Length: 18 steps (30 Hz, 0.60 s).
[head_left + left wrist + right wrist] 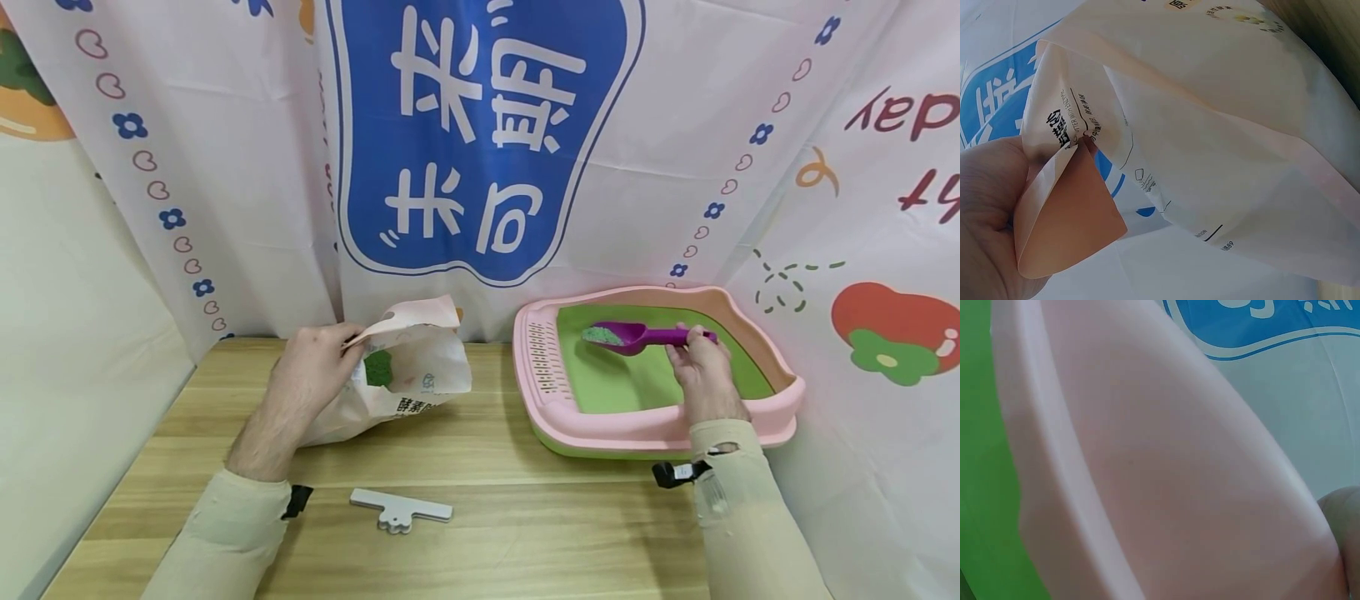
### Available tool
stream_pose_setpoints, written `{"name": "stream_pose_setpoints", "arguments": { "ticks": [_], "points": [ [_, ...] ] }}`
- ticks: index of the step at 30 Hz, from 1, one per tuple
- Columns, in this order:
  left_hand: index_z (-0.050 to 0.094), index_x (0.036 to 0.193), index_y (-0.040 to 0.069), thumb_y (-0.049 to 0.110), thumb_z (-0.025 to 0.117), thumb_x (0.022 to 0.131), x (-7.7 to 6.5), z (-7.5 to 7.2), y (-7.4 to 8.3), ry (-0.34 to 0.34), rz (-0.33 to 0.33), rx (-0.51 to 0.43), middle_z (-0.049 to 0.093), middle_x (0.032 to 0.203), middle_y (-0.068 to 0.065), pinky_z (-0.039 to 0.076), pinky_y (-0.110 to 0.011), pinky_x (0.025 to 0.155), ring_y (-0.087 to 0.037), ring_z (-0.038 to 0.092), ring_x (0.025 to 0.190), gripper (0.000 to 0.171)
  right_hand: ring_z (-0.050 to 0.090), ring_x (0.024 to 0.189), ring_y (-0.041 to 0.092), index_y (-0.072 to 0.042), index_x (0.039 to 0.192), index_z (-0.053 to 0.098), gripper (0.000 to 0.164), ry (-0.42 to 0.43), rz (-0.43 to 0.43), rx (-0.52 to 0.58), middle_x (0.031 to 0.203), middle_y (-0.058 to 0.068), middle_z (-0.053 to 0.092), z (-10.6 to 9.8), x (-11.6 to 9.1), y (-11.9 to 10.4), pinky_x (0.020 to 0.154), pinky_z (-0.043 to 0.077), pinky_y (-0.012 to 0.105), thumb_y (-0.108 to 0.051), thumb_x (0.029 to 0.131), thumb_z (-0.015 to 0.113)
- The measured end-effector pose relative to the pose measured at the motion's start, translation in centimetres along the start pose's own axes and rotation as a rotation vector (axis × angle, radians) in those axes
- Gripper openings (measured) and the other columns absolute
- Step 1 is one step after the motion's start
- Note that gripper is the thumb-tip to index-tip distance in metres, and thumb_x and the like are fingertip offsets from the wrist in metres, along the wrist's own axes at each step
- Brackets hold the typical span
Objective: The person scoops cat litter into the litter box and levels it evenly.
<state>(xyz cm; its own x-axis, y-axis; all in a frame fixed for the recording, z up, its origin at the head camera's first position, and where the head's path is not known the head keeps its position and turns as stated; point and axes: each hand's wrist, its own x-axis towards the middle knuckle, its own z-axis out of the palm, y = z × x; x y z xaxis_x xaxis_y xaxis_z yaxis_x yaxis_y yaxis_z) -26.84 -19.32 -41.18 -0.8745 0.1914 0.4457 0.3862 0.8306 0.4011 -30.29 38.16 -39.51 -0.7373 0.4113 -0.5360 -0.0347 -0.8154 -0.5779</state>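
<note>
My left hand (315, 367) pinches the top edge of a pale printed bag (442, 367), whose mouth gapes to the right with green granules (378, 367) inside. In the left wrist view the bag's folded flap (1072, 212) sticks out past my thumb. My right hand (701, 367) grips the handle of a purple scoop (637, 336) over a litter box with a pink rim (615, 429) and green base. Light green granules (602, 335) lie in the scoop's bowl. The right wrist view is mostly filled by the pink rim (1166, 450); the scoop is hidden there.
A grey-white bag clip (401, 508) lies on the wooden table (525, 533) in front of the bag. Behind the table hangs a printed cloth (637, 208), with more cloth along both sides. The litter box stands at the table's back right, its left rim slotted.
</note>
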Motion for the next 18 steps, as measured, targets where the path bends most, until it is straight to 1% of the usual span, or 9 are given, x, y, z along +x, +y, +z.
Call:
{"name": "stream_pose_setpoints", "arguments": {
  "ticks": [7, 10, 14, 16, 18],
  "points": [
    [0.087, 0.127, 0.002, 0.008, 0.078, 0.111, 0.03, 0.04, 0.04, -0.001, -0.002, -0.003, 0.089, 0.11, -0.022, 0.06, -0.045, 0.068, -0.029, 0.078, 0.079, 0.019, 0.047, 0.17, 0.013, -0.025, 0.138, 0.058, 0.018, 0.004, -0.024, -0.076, 0.167, -0.007, 0.057, 0.25, -0.33, 0.21, 0.139, 0.038, 0.03, -0.015, 0.124, 0.053],
    [0.087, 0.127, 0.002, 0.008, 0.078, 0.111, 0.03, 0.05, 0.03, 0.0, -0.001, -0.005, 0.089, 0.11, -0.022, 0.06, -0.044, 0.068, -0.028, 0.078, 0.079, 0.019, 0.044, 0.172, 0.014, -0.025, 0.136, 0.057, 0.016, -0.013, -0.036, -0.09, 0.168, -0.006, 0.056, 0.24, -0.39, 0.29, 0.141, 0.036, 0.03, -0.016, 0.124, 0.051],
    [0.087, 0.126, 0.002, 0.008, 0.079, 0.111, 0.0, 0.09, -0.02, 0.003, 0.0, -0.006, 0.089, 0.11, -0.022, 0.059, -0.042, 0.067, -0.028, 0.077, 0.078, 0.019, 0.041, 0.173, 0.013, -0.022, 0.131, 0.054, 0.01, -0.038, -0.064, -0.132, 0.162, -0.005, 0.056, 0.18, -0.33, 0.38, 0.142, 0.035, 0.031, -0.017, 0.125, 0.048],
    [0.087, 0.126, 0.003, 0.009, 0.079, 0.111, -0.01, 0.11, -0.05, 0.004, 0.001, -0.004, 0.089, 0.11, -0.022, 0.059, -0.043, 0.068, -0.028, 0.078, 0.079, 0.019, 0.043, 0.171, 0.013, -0.023, 0.13, 0.054, 0.009, -0.029, -0.071, -0.131, 0.159, -0.005, 0.057, 0.23, -0.33, 0.35, 0.141, 0.036, 0.031, -0.017, 0.125, 0.05],
    [0.087, 0.126, 0.003, 0.009, 0.079, 0.111, -0.01, 0.12, -0.06, 0.004, 0.002, -0.004, 0.089, 0.109, -0.022, 0.06, -0.044, 0.068, -0.028, 0.078, 0.079, 0.019, 0.046, 0.169, 0.012, -0.024, 0.133, 0.054, 0.011, -0.019, -0.074, -0.121, 0.157, -0.006, 0.058, 0.27, -0.33, 0.29, 0.14, 0.037, 0.031, -0.017, 0.125, 0.051]
  ]
}}
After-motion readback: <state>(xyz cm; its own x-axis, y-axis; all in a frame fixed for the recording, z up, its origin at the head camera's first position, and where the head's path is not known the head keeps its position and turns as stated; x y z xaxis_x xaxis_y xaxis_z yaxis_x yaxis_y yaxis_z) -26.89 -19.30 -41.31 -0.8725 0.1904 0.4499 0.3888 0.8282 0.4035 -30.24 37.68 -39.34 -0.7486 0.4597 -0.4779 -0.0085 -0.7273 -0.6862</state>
